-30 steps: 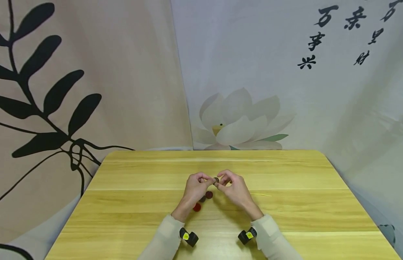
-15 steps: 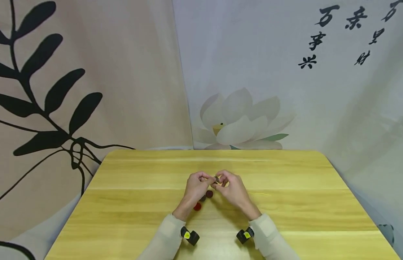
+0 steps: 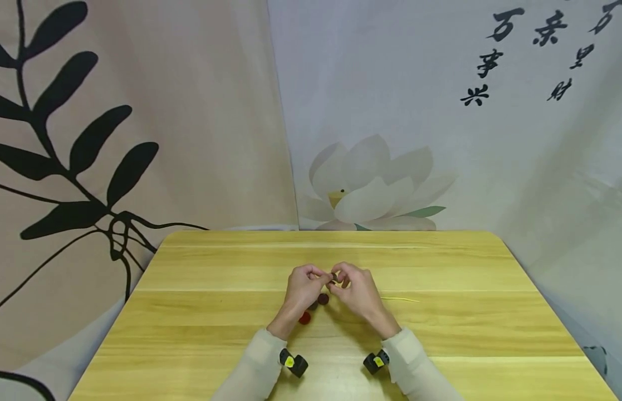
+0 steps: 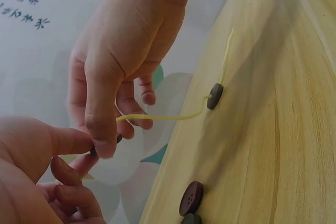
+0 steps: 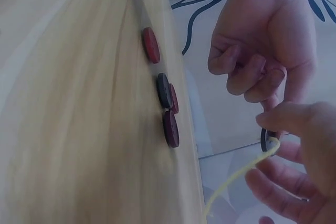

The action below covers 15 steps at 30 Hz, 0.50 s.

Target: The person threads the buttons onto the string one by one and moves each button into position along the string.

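In the head view my left hand (image 3: 303, 289) and right hand (image 3: 357, 289) meet above the table. Left thumb and fingertips pinch a dark round button (image 5: 264, 139), held on edge. My right hand holds a thin yellow string (image 5: 236, 176) right at that button; whether the string passes through its holes is hard to tell. From the right fingers the string runs down to another dark button (image 4: 214, 96) on the table, which it threads, and its tail lies beyond. Near the left hand lie a maroon button (image 3: 323, 299), a dark grey one (image 5: 164, 91) and red ones (image 5: 150, 45).
The wooden table (image 3: 215, 323) has rounded far corners. Behind it hang cloths printed with a dark plant, a lotus (image 3: 376, 184) and characters. A small black camera (image 3: 294, 365) is strapped to each wrist.
Right hand and wrist have shifted slightly left, and its fingertips have moved a little around the pinched button. The left hand and the loose buttons stay nearly still.
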{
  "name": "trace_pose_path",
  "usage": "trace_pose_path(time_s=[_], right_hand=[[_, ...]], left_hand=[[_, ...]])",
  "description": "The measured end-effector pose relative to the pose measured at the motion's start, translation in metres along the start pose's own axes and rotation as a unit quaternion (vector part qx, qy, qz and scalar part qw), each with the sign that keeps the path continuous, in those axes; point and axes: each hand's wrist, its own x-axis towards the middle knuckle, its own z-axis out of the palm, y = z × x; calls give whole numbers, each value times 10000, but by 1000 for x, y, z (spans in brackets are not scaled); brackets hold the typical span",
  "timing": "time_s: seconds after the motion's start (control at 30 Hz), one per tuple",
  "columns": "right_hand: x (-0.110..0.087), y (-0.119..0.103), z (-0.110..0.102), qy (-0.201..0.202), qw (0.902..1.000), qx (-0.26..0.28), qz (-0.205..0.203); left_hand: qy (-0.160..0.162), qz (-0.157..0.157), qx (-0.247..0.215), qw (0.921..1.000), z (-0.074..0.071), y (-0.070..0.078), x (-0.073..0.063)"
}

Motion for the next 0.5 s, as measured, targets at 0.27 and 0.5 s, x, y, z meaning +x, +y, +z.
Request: trace_pose_path(time_s=[0.27, 0.5], right_hand=[[-2, 3, -2, -162, 9990, 307, 279], [-4, 8, -7, -410, 9905, 986, 869]], left_hand=[[-52, 68, 25, 10000, -2, -2, 0], [-95, 81, -18, 9999, -6, -6, 1]])
